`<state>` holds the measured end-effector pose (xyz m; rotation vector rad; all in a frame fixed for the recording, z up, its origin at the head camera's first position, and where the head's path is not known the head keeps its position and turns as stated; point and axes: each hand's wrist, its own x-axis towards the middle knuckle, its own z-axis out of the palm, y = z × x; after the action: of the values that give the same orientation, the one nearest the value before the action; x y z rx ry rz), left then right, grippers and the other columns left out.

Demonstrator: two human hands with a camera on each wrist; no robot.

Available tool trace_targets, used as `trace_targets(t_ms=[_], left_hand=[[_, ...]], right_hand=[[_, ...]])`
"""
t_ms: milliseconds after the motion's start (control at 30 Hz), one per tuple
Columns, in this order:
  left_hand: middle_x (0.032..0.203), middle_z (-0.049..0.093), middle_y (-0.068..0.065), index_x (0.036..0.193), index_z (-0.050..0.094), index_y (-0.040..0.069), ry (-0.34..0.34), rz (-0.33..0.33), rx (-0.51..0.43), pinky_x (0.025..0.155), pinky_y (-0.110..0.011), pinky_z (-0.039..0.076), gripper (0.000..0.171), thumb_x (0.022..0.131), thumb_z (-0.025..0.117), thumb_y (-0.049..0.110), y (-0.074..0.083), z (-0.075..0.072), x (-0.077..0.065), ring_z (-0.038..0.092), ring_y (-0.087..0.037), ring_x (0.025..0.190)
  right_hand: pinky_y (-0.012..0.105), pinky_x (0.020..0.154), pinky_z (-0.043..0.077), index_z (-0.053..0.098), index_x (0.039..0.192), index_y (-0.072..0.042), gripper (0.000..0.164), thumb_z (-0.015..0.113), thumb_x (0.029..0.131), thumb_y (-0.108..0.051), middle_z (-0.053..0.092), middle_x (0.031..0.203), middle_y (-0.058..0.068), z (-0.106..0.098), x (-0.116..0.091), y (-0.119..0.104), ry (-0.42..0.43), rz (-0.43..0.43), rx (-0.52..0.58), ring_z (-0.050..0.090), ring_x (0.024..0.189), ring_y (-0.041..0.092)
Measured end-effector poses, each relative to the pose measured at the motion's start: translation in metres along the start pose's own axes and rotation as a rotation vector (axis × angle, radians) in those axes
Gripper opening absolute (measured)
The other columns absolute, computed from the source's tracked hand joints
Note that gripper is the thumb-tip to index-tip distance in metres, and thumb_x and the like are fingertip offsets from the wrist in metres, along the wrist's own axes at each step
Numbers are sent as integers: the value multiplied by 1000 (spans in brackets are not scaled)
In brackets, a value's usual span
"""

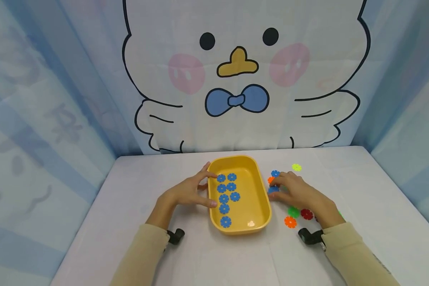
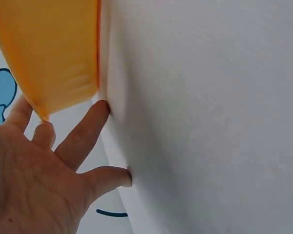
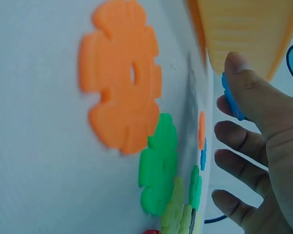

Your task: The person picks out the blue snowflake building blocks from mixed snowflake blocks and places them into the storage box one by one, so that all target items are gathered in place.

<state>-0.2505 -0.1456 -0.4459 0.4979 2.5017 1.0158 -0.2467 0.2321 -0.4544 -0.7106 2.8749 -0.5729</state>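
In the head view my left hand lies at the left side of a yellow tray, thumb and index finger reaching over the rim. The left wrist view has its fingers spread, some touching the table, beside the tray. Several blue notched plastic discs lie in the tray's left half. Right of the tray, my right hand pinches a blue notched disc between thumb and index finger; its other fingers are loosely bent.
Around my right hand lie loose discs: orange, green, dark red and yellow. Another blue disc is just beyond the fingers. A printed curtain hangs behind the white table.
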Motion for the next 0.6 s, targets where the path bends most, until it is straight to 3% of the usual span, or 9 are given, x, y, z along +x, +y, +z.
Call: trace_targets(t_ms=[300,600], left_hand=[[171,-6,22,148,47,35,-8,12,13,116,-52,42,94,68,91,58,3,-1,1,54,-32,139],[169,-8,25,148,47,37,-5,-6,12,115,-53,43,93,69,91,58,3,1,1,53,-30,140]], right_hand=[[67,107,42,72,111,-15,37,79,89,-44,57,132,13,-7,-6,-6,122,44,14,51,123,38],[64,104,45,72,109,-12,32,77,93,-39,56,131,15,-12,-4,-13,260,11,-9,52,119,38]])
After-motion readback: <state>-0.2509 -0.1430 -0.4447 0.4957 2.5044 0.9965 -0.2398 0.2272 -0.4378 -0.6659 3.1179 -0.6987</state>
